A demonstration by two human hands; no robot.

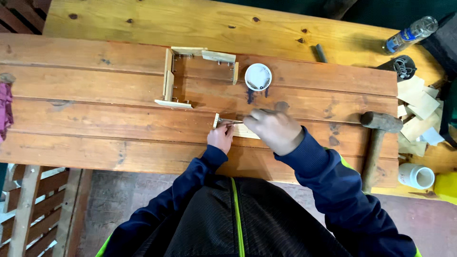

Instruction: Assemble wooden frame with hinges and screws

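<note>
A small pale wood strip (245, 132) lies on the red-brown plank table (95, 119). My left hand (220, 137) pinches its left end and holds it down. My right hand (273, 129) rests over the strip's right part, fingers closed on a thin metal tool or nail (232, 122) that points left at the strip's end. An unfinished small wooden frame (190, 76) with nails showing sits just beyond, and a white round lid (258, 76) with a few nails in it lies to its right.
A hammer (376, 143) lies at the right side of the table. Wood offcuts (416, 109), a white cup (416, 176), a plastic bottle (409, 34) and a dark holder (403, 65) crowd the far right. A wooden pallet (28, 209) stands at lower left.
</note>
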